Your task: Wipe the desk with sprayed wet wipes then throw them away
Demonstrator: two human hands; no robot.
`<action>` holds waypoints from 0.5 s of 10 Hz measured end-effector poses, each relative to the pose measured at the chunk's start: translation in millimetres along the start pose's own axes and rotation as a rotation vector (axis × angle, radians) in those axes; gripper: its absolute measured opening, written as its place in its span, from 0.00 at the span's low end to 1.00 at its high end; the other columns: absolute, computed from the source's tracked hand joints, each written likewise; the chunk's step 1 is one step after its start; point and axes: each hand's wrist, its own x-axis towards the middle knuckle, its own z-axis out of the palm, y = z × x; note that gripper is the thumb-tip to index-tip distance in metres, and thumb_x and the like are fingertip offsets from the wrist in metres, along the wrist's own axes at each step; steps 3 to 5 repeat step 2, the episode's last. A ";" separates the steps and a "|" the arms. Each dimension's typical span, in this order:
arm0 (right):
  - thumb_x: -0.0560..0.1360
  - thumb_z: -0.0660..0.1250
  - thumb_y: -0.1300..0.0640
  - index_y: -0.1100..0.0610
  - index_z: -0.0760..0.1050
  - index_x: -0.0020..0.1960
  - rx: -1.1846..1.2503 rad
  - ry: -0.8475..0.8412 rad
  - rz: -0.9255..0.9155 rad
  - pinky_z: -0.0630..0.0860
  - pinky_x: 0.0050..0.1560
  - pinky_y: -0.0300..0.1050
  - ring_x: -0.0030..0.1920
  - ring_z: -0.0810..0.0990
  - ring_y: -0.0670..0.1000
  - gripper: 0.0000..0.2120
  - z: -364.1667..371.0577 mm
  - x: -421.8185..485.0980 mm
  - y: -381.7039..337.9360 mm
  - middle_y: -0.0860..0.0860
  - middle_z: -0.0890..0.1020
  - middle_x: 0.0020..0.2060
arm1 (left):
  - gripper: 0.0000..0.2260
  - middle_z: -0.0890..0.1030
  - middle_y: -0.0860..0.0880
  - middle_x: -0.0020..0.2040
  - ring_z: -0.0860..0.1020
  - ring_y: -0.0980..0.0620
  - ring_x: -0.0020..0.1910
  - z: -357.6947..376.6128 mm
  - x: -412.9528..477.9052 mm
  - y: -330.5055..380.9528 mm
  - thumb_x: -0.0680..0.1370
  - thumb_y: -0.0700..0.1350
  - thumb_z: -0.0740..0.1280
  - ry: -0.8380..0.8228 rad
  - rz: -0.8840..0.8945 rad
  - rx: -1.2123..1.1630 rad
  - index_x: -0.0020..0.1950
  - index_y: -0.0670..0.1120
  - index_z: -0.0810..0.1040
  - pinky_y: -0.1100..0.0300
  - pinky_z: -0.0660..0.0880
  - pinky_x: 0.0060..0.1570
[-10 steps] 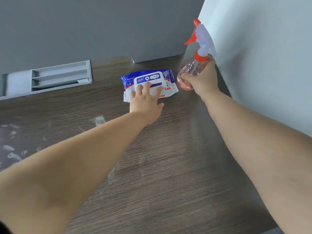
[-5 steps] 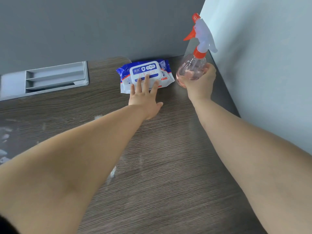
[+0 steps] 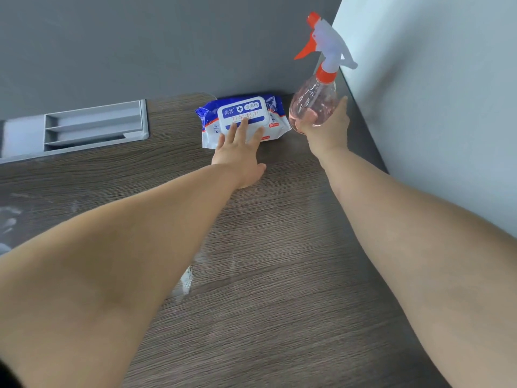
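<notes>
A blue and white pack of wet wipes (image 3: pixel 268 107) lies flat at the back of the dark wood desk (image 3: pixel 279 275), its white lid facing up. My left hand (image 3: pixel 239 152) rests on the pack with straight fingers spread over the lid. To the right stands a clear spray bottle (image 3: pixel 316 99) with pinkish liquid, an orange trigger and a white head. My right hand (image 3: pixel 327 127) grips the bottle's round body from the near side, in the back right corner.
A grey cable tray insert (image 3: pixel 92 127) is set into the desk at the back left. A dark grey partition (image 3: pixel 167 37) runs behind the desk and a pale wall (image 3: pixel 433 93) closes the right side. White smears (image 3: pixel 186 281) mark the desk surface.
Both arms have stretched farther toward the back corner. The wipes pack has slid back toward the partition under my left hand, and the bottle has moved back and to the right in my right hand.
</notes>
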 end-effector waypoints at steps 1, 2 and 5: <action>0.69 0.74 0.48 0.55 0.51 0.77 -0.012 0.048 0.050 0.67 0.66 0.48 0.70 0.66 0.55 0.45 -1.5 -9.9 7.1 0.55 0.58 0.73 | 0.31 0.47 0.47 0.78 0.46 0.45 0.77 -4.7 -10.4 -1.9 0.78 0.51 0.63 0.055 0.006 -0.117 0.76 0.52 0.51 0.47 0.57 0.72; 0.73 0.70 0.51 0.57 0.67 0.67 -0.081 0.210 -0.095 0.70 0.56 0.42 0.62 0.73 0.54 0.26 -3.0 -32.5 16.1 0.55 0.68 0.66 | 0.23 0.60 0.48 0.74 0.59 0.47 0.73 -9.2 -24.6 -8.6 0.78 0.49 0.62 0.098 0.009 -0.218 0.73 0.51 0.62 0.49 0.69 0.62; 0.73 0.70 0.51 0.57 0.67 0.67 -0.081 0.210 -0.095 0.70 0.56 0.42 0.62 0.73 0.54 0.26 -3.0 -32.5 16.1 0.55 0.68 0.66 | 0.23 0.60 0.48 0.74 0.59 0.47 0.73 -9.2 -24.6 -8.6 0.78 0.49 0.62 0.098 0.009 -0.218 0.73 0.51 0.62 0.49 0.69 0.62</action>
